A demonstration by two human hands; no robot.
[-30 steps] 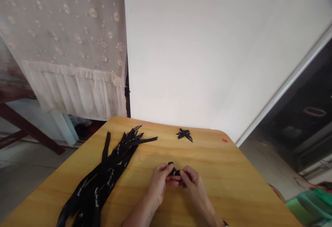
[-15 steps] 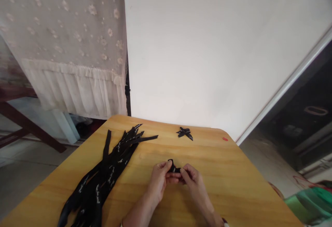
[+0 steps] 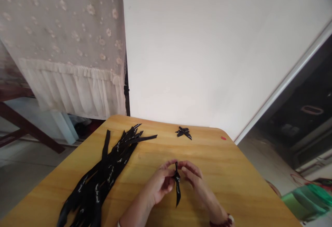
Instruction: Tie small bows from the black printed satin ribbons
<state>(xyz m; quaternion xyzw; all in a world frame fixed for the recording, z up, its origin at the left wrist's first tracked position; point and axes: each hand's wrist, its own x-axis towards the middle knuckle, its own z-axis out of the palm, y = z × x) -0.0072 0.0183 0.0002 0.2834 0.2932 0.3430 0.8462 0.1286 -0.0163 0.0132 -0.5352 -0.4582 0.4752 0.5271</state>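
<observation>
A knotted black ribbon [image 3: 177, 178] with white lettering is held up between my two hands, one end hanging down and a narrow loop at its top. My left hand [image 3: 164, 180] pinches it from the left, fingers curled. On the other side, my right hand [image 3: 193, 173] has bent fingers at the upper part of the ribbon; whether they grip it is hard to tell. Many loose black ribbons [image 3: 110, 171] with white lettering lie in a long pile to the left. A tied black bow [image 3: 184, 133] rests near the far edge.
The wooden table [image 3: 223, 192] ends against a white panel [image 3: 197, 54]. A small red piece [image 3: 223, 138] lies near its far right corner. A lace curtain [image 3: 75, 47] hangs at the left. Beyond the right edge is a green translucent object [image 3: 306, 201].
The ribbon, earlier stretched sideways between my hands, now stands vertical with a tail hanging down. My right hand has turned, and its fingertips have moved up near the loop.
</observation>
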